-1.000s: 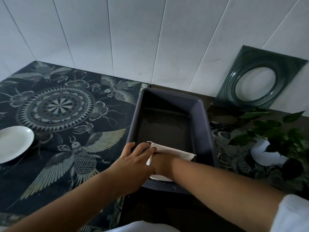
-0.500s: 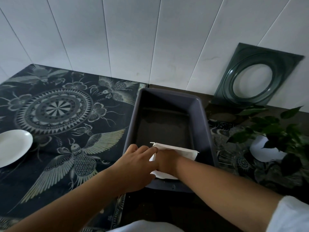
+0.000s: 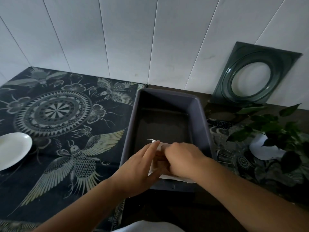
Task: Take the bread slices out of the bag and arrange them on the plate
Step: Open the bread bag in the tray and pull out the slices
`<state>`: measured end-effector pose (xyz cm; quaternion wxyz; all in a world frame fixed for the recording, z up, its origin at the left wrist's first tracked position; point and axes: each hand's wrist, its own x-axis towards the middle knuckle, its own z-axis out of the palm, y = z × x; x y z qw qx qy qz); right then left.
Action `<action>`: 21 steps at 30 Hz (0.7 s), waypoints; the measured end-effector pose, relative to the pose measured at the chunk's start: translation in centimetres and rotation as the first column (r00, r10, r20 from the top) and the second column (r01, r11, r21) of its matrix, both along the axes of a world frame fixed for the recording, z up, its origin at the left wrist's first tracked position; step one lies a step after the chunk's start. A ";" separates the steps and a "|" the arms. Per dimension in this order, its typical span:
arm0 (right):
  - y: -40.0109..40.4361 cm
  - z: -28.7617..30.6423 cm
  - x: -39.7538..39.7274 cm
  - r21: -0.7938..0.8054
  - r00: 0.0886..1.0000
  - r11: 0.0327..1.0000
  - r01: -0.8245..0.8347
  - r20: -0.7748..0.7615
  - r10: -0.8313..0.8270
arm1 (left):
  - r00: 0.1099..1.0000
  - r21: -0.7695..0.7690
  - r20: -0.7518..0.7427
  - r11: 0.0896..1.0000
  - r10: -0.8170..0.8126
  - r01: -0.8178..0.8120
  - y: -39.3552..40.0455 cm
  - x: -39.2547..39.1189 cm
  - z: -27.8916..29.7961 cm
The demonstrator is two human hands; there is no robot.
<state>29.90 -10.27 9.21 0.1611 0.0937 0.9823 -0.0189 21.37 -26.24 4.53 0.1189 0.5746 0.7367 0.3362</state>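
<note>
A white bag [image 3: 173, 178] lies at the near end of a dark purple rectangular tub [image 3: 203, 121]. Both hands are on it and cover most of it. My left hand [image 3: 142, 166] holds its left side with the fingers stretched over the top. My right hand [image 3: 182, 158] grips the bag's upper edge from the right. No bread slices are visible; the bag's contents are hidden. A white plate [image 3: 11, 149] sits far left on the patterned cloth, partly cut off by the frame edge.
A dark cloth [image 3: 63, 114] with bird and mandala patterns covers the table left of the tub. A green square frame [image 3: 255, 74] with a round opening leans on the white wall. A leafy plant [image 3: 274, 131] in a white pot stands right of the tub.
The right hand has moved up over the top of the bag and now hides most of it. The left hand has shifted slightly right. The view has drifted a little.
</note>
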 end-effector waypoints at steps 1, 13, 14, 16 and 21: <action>0.1 1.0 0.7 0.015 0.999 1.000 -0.002 -0.037 0.003 | 1.000 0.029 -0.011 1.000 0.002 -0.001 -0.1 0.0 0.1; 0.9 13.8 4.2 0.018 0.980 0.999 0.035 -0.198 -0.031 | 0.824 0.311 0.556 0.947 -0.112 -0.081 3.3 1.3 5.4; 1.2 14.1 4.7 -0.032 0.974 0.997 0.068 -0.213 -0.073 | 0.794 0.328 0.594 0.939 -0.126 -0.097 3.4 1.5 5.8; 1.7 13.8 6.3 -0.171 0.934 0.974 0.151 -0.298 -0.197 | 0.703 0.344 0.692 0.931 -0.163 -0.124 3.7 2.0 6.3; -0.5 7.5 11.6 -0.884 0.510 0.468 0.010 -0.398 -0.763 | 0.473 0.270 0.866 0.947 -0.162 -0.171 3.3 3.1 6.5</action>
